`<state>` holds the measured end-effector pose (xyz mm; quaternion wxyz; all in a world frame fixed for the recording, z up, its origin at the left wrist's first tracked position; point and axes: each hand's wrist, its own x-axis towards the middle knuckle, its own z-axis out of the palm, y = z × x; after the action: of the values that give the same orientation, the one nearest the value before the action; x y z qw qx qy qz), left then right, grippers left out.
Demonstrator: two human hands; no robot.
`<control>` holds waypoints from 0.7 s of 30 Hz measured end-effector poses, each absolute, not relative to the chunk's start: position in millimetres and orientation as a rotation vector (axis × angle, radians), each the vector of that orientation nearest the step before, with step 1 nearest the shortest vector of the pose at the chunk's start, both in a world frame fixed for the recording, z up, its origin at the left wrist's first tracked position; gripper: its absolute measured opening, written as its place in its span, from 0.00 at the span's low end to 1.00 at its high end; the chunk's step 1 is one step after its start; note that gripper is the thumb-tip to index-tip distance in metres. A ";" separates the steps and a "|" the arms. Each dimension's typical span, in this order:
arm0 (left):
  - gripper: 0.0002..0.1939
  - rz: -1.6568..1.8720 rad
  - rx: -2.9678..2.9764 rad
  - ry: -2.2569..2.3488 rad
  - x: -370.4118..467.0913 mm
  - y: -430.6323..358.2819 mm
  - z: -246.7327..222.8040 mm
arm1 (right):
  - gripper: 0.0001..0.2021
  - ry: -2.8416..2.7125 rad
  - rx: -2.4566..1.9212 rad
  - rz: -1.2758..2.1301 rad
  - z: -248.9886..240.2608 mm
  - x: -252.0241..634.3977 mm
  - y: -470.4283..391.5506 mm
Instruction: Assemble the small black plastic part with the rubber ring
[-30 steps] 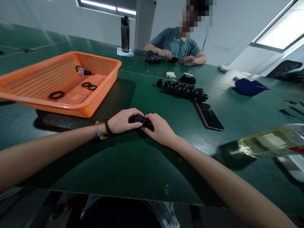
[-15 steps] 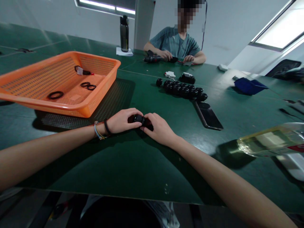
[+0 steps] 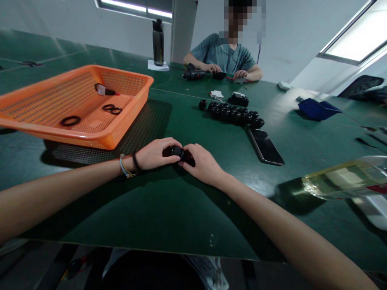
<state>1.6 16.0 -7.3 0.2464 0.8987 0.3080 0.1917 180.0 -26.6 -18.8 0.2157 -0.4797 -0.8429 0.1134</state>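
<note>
Low over the green table [image 3: 145, 217], my two hands meet around a small round glossy black part [image 3: 177, 151]. My left hand [image 3: 159, 153] grips its left side between thumb and fingers. From the right, my right hand [image 3: 201, 163] closes on the same part with thumb and fingertips. Much of the part is covered by the fingers, so its exact kind does not show. Farther back stand several similar round black parts [image 3: 234, 114] in rows, with one black part [image 3: 202, 104] at their left end.
An orange basket [image 3: 113, 135] with black rings inside stands at left. To the right lie a phone [image 3: 266, 148], a bottle of yellow liquid [image 3: 341, 177] and a blue tray [image 3: 316, 109]. A co-worker [image 3: 225, 52] sits opposite beside a power drill [image 3: 193, 73]; a dark bottle [image 3: 158, 44] stands behind.
My hands and the black part stay almost exactly in place. Across the table, the co-worker's hand on the left has shifted slightly and lies flatter by the dark object.
</note>
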 end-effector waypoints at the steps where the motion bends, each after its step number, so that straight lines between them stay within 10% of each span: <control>1: 0.17 0.524 2.451 0.840 1.5 16.0 -7.2 | 0.09 -2.336 -1.327 0.315 -18.8 180.0 -26.5; 21: 0.17 0.555 2.449 0.830 -0.3 18.6 -9.6 | 0.11 -2.349 -1.354 0.306 -17.9 179.6 -25.8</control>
<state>-0.3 18.6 -9.6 0.2457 0.8976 0.3041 0.2034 179.6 -25.8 -17.9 0.2052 -0.4858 -0.8425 0.1098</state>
